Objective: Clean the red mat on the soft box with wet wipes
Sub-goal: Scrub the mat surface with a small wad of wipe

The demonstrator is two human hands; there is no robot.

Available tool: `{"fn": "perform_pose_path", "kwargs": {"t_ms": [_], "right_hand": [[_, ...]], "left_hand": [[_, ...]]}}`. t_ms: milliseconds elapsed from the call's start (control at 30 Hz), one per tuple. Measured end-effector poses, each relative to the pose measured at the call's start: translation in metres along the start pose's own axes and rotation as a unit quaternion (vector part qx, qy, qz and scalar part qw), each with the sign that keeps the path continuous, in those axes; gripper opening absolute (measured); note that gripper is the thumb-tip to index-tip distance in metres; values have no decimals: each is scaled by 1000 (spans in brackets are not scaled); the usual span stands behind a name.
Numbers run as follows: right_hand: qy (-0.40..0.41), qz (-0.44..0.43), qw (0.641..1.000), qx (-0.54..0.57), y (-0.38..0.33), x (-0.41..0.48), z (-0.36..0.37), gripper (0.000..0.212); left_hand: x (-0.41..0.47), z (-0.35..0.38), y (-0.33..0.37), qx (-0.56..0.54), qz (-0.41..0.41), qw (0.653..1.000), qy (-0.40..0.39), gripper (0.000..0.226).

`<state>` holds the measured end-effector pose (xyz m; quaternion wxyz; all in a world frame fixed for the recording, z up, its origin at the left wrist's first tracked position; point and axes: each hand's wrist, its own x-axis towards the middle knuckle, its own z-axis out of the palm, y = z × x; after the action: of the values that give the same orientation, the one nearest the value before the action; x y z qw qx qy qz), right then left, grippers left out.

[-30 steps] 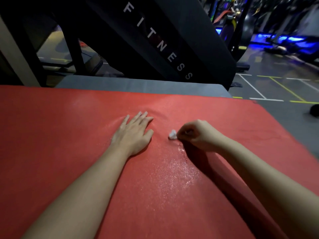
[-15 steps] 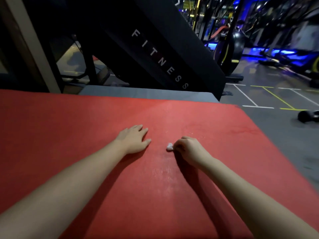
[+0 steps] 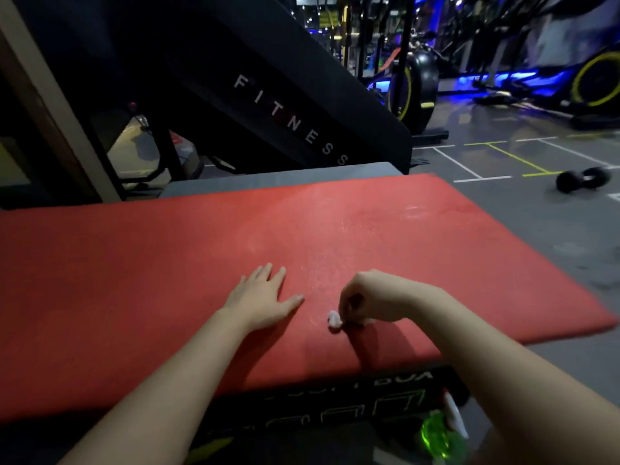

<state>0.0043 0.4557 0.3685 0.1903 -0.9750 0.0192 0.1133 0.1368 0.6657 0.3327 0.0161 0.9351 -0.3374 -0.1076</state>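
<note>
The wipe, a small damp wad, looks limp and light, so it likely wants pinching by its bunched top and pressing down. It sits on the red mat near the mat's front edge, and the mat covers the soft box. The right hand pinches it with curled fingers and a raised wrist, while the left hand lies flat and spread on the mat just beside.

One mat, one wipe, two hands

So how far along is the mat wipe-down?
Looks done: a faint damp streak up the middle of the mat. In hand: right hand pinches a wipe on it; left hand lies flat alongside. Left: the sides show no sheen.
</note>
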Motion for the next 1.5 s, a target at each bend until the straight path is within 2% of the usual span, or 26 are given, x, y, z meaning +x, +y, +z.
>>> {"fn": "perform_pose_path", "kwargs": {"t_ms": [67,133,233,300,367,433,500,733,933,1033,1100,1167,1267,1333,1500], "right_hand": [[17,-1,1000,0,-5,-11,7,15],[87,2,996,9,-7,-15,16,14],[173,5,985,-12,-12,-19,28,15],[157,8,987,-14,-17,-30,28,18],[94,13,995,-12,-21,-47,23,20],[46,17,999,-17,-25,-62,19,15],[33,23,999,-25,-28,-72,23,7],[137,18,990,-33,-19,-79,41,17],[52,23,998,-6,-5,-93,32,9],[56,29,998,16,-2,-85,32,23],[91,28,995,-5,-3,-67,28,14],[133,37,990,-28,0,-48,21,18],[169,65,983,-3,15,-29,6,16],[140,76,987,20,25,-25,-4,11],[-32,47,997,51,32,-32,-15,11]], "left_hand": [[-8,15,-1,7,3,1000,30,80],[-13,23,-1,10,4,999,45,75],[-30,18,1,-10,22,1000,12,75],[-43,17,1,-19,41,999,-16,77],[-53,16,0,-21,49,998,-41,79],[-61,11,-2,-24,56,996,-65,83],[-70,4,-3,-30,63,994,-87,85],[-101,-25,8,-73,42,990,-114,77],[-96,-6,28,-34,41,997,-56,70],[-78,-1,38,-48,18,998,-20,55],[-66,-3,40,-59,24,998,-5,50],[-57,-3,42,-36,24,999,-19,53],[-44,-2,42,-19,18,999,-44,55],[-33,-5,39,-36,22,998,-48,50],[-4,-17,37,-59,40,997,-19,45]]}}
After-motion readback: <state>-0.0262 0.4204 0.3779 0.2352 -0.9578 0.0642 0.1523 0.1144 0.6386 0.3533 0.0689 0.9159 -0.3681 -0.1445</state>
